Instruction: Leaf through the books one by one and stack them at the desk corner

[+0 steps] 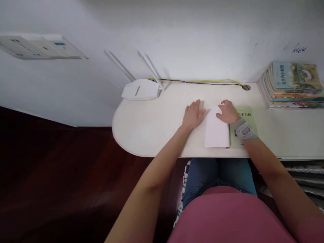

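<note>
A folded white sheet (216, 133) lies over the left part of a green book (249, 130) with dark characters on its cover. My left hand (193, 115) rests on the white desk just left of the sheet, its fingers spread and holding nothing. On the sheet's upper right part lies my right hand (228, 112), with fingers apart and slightly bent. A grey band (244, 130) wraps my right wrist, which hides part of the book.
A white router (141, 89) with raised antennas stands at the desk's back left. Yellow and black cables (202, 82) run along the wall to a round hole (246, 87). Stacked books (296, 86) stand at the back right. The desk (134, 128) has a rounded left edge.
</note>
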Demonstrator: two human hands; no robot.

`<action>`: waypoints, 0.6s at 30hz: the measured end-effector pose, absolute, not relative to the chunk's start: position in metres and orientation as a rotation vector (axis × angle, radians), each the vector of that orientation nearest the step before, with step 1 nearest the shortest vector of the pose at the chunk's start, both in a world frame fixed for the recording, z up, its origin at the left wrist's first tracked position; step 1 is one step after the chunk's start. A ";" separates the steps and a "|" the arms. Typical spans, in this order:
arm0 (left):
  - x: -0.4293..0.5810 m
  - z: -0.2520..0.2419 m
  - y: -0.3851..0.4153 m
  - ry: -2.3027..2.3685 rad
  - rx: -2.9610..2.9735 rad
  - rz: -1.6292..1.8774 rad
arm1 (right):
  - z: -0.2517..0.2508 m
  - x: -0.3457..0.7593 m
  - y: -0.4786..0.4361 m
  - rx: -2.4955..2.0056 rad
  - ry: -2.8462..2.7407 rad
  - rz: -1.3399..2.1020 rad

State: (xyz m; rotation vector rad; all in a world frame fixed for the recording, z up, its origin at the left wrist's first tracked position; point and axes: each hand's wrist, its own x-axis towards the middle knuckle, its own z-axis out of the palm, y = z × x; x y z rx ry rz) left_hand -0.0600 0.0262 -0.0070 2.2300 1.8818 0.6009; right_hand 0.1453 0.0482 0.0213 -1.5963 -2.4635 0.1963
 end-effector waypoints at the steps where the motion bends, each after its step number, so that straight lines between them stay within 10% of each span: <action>1: -0.066 -0.009 0.026 1.910 2.177 0.704 | 0.020 0.146 0.049 -1.576 -2.454 0.202; 18: -0.148 -0.014 0.005 1.303 2.596 0.639 | 0.013 0.134 0.038 -1.501 -2.426 0.141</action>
